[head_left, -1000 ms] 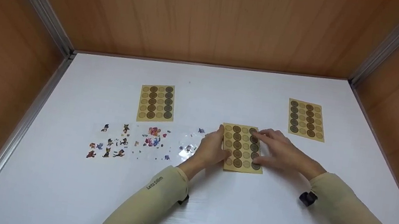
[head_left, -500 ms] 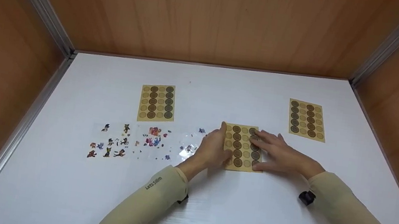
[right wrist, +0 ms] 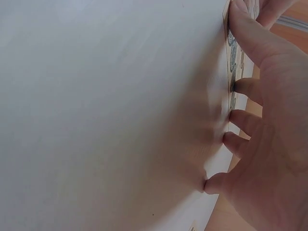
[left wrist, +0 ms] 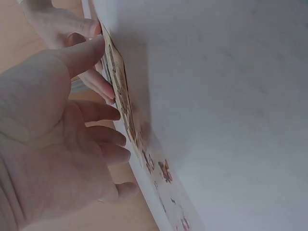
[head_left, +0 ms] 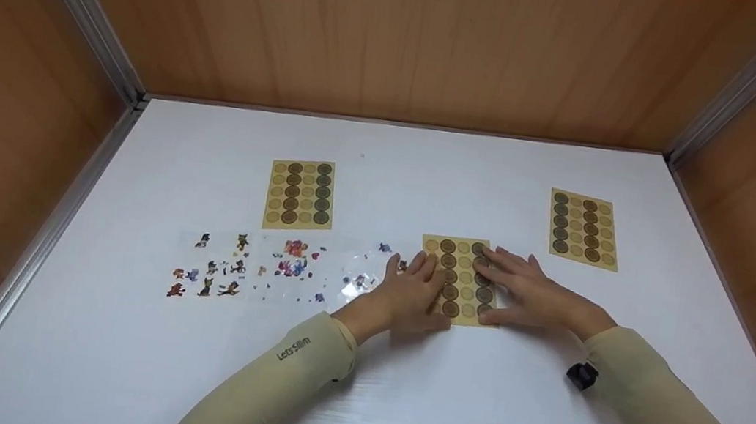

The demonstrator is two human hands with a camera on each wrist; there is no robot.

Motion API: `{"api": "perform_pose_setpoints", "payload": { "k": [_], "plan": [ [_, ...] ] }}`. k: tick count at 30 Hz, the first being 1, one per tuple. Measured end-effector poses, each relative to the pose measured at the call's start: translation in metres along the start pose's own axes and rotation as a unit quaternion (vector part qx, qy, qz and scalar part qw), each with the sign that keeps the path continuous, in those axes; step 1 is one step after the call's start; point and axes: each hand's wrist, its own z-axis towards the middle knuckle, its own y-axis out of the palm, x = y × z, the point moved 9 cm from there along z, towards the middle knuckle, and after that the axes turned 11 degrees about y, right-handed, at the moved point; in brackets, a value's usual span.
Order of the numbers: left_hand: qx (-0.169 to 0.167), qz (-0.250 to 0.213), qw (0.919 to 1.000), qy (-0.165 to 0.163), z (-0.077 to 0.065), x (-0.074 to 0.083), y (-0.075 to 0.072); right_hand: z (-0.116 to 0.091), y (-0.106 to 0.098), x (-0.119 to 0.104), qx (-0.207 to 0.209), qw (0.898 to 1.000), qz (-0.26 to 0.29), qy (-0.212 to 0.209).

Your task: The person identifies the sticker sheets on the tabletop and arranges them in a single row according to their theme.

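A tan sticker sheet (head_left: 464, 283) with columns of round, coin-like stickers lies flat on the white table, between both hands. My left hand (head_left: 411, 294) spreads over its left side, fingers extended onto the sheet and thumb at the lower edge. On the opposite side my right hand (head_left: 533, 293) rests with its fingertips and thumb on the right edge. The right wrist view shows the right thumb (right wrist: 252, 36) on the sheet's corner and the other fingers spread along the edge and table. In the left wrist view the left fingers (left wrist: 103, 110) are loosely bent over the sheet.
Two similar sticker sheets lie farther back, one at left (head_left: 301, 195) and one at right (head_left: 583, 229). Clear sheets with small colourful figure stickers (head_left: 292, 270) lie left of the left hand, partly under it. Wooden walls (head_left: 410, 39) enclose the table.
My left hand has moved from gripping the sheet's left edge to lying spread over it, its thumb now at the lower edge. My right hand has slid slightly but stays at the right edge.
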Motion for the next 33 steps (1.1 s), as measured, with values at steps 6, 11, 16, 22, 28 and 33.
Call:
{"api": "perform_pose_setpoints", "payload": {
  "k": [6,11,16,22,28,33],
  "plan": [
    [-0.003,0.009,0.9999,0.01,0.0016,-0.0015,0.0043,0.0002,-0.0012,-0.0026,0.007,1.0,-0.006,-0.003],
    [0.0,0.013,0.9999,0.012,0.0014,-0.0032,0.003,0.001,-0.0013,-0.0037,0.009,1.0,-0.005,0.001],
    [-0.002,0.015,0.9998,0.013,0.0009,-0.0039,0.0026,0.0017,0.0004,-0.0038,0.012,1.0,-0.008,-0.002],
    [-0.003,0.027,0.9995,0.016,0.0005,-0.0034,0.0037,-0.0003,0.0018,-0.0049,0.014,1.0,-0.01,-0.003],
    [-0.006,0.026,0.9995,0.017,0.0016,-0.0035,0.0042,-0.0032,0.0008,-0.0054,0.022,1.0,-0.016,-0.005],
    [-0.008,0.032,0.9992,0.022,0.0032,-0.0039,0.0045,-0.0038,0.0004,-0.0045,0.018,1.0,-0.014,-0.004]
  ]
}}
